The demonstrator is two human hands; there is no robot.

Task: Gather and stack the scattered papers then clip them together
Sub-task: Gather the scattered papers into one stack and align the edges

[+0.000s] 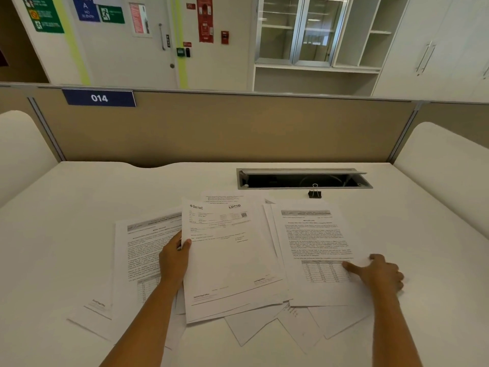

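Nearest me: loose white sheets (254,329) fanned over the front of the desk (66,207), corners sticking out from under the upper papers.

Left hand (173,260): fingers closed on the left edge of the letterhead sheet (232,260), thumb on top, the other fingers hidden beneath it. I cannot tell how many sheets are in that grip.

Left of that hand: a printed page with a table (137,250), flat on the desk and partly under the forearm.

Right hand (378,272): fingers spread and pressed flat on the lower right of the text-and-table page (317,247); nothing gripped.

Beyond the papers: one black binder clip (315,193), standing alone on the desk, apart from the sheets, just in front of the cable tray.

Cable tray (304,178): recessed in the desk, lid raised; interior dark, a loop of cable faintly visible, other contents I cannot make out.

Farthest: tan partition (225,128) carrying a blue plate marked 014 (99,98).
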